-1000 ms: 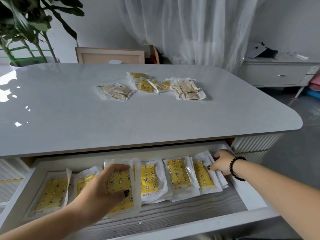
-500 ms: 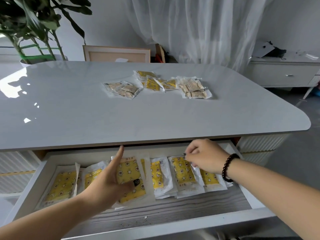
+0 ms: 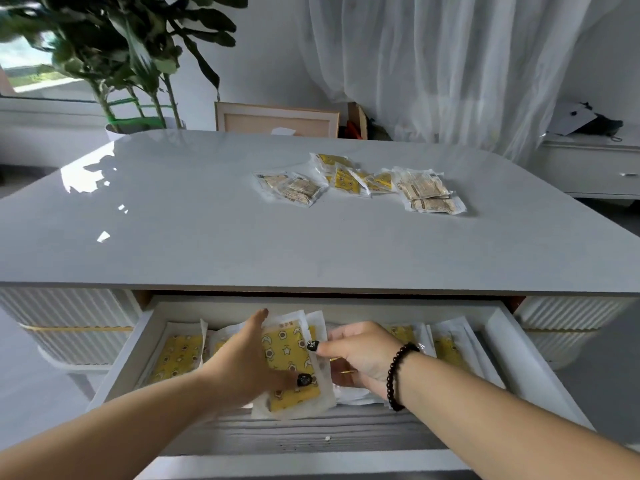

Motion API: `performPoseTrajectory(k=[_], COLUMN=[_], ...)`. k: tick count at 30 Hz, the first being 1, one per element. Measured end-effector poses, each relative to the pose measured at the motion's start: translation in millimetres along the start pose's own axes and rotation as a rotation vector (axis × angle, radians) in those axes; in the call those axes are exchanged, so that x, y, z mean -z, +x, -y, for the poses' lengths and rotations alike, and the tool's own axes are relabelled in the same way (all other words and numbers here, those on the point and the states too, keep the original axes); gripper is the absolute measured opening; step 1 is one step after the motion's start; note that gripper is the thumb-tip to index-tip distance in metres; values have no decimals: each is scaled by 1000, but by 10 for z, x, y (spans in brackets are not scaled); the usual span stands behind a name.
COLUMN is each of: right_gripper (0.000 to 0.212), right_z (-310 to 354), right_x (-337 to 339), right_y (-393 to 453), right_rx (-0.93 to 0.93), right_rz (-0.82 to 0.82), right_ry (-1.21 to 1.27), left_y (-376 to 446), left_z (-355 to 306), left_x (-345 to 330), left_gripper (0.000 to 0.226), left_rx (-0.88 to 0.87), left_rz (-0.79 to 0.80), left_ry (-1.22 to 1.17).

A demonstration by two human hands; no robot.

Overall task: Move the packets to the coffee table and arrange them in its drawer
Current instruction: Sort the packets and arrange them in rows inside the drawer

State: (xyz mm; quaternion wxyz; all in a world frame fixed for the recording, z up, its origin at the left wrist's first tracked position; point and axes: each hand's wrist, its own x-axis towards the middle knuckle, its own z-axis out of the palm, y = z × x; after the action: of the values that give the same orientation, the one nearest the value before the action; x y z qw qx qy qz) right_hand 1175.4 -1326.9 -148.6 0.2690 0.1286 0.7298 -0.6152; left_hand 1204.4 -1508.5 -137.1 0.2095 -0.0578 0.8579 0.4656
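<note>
in the last second the right hand [image 3: 360, 351] has left the far right end of the drawer [image 3: 512, 344] and come across to the middle, where it now meets the left hand [image 3: 242, 362] on one yellow packet [image 3: 291, 362]. the left hand, which lay flatter on that packet a second ago, now holds its left edge with fingers stretched along the side and the thumb pressing the lower front; the right hand pinches the right edge, thumb on top and fingers curled beneath. the packet looks slightly lifted and tilted above the row of packets [image 3: 180, 351] lying flat in the drawer. i judge this as straightening or reseating one piece in the row, so the arranging is underway but unfinished, since a heap of loose packets [image 3: 349, 181] waits on the surface [image 3: 207, 220] of the coffee table, well apart from the drawer. the held packet's long axis runs front to back, its top end pointing toward the drawer's rear wall and leaning a little right, roughly matching its neighbours.
</note>
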Motion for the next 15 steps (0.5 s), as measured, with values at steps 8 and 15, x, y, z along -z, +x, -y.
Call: performPoseTrajectory(k=[8, 15], right_gripper=[19, 14], right_z=[117, 286], right_x=[-629, -1240], right_y=[348, 560], right_rx=[-86, -147], right_rz=[73, 71], right_ry=[179, 113], left_y=[158, 248], left_z=[163, 456], left_x=[816, 1177], left_gripper=[89, 80], left_rx=[144, 236], left_rz=[117, -134], left_ry=[-15, 147])
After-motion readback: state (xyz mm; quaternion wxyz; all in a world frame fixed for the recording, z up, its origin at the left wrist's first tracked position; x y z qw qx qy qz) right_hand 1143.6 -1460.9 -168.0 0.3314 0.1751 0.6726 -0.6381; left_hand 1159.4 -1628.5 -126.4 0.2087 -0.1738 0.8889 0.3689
